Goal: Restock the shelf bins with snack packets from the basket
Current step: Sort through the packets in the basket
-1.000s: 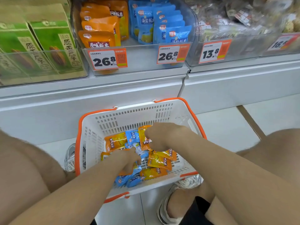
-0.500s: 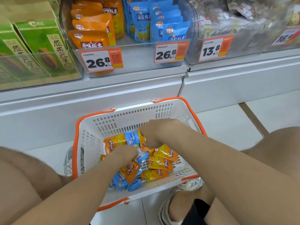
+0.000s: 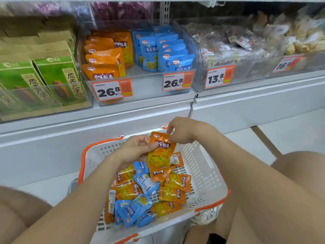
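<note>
A white basket with an orange rim sits on the floor between my knees, holding several orange and blue snack packets. Above its far side, my left hand and my right hand both pinch orange packets; a small stack hangs from them. The right fingers hold the top edge, and the left thumb presses the left side. On the shelf above, a clear bin holds orange packets on its left and blue packets on its right.
Green and brown cartons fill the bin to the left. To the right, a clear bin of mixed wrapped snacks carries a 13.8 tag. A white shelf base runs behind the basket. My shoes show beneath the basket.
Both hands have risen out of the packet pile in the basket, lifting orange packets up over its far rim. The view has tilted upward toward the shelf.
</note>
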Demonstrator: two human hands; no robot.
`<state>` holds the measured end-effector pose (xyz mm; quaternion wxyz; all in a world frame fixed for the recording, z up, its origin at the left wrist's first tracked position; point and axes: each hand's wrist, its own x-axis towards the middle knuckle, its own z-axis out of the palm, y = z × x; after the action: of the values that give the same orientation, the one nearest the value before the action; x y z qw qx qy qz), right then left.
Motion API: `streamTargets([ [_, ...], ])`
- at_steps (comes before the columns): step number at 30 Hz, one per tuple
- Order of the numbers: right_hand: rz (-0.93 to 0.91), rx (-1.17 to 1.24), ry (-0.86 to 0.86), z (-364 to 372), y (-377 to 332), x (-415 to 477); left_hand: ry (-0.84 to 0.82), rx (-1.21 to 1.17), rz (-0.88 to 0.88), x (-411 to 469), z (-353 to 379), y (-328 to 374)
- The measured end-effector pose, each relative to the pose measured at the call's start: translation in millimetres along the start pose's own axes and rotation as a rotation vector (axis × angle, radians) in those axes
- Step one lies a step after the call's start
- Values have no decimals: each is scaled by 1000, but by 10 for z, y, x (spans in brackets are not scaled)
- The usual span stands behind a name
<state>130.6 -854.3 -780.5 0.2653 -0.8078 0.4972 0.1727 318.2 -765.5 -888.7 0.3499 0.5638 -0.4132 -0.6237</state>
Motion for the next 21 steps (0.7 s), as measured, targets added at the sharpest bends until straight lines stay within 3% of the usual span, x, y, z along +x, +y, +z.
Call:
streamTargets([
  [4,14,462,138,-159,0,-132,47,-108,102,-86,123,364],
  [14,-94,923,397,-551,-224,-474,166,-63,313,-387,38,1148],
  [17,-146,920,595,-640,-299,-509,238,51,369,-436,87,1425],
  [21,-208,681,813,-712,-392,-513,393,522,530,-491,114,1834],
])
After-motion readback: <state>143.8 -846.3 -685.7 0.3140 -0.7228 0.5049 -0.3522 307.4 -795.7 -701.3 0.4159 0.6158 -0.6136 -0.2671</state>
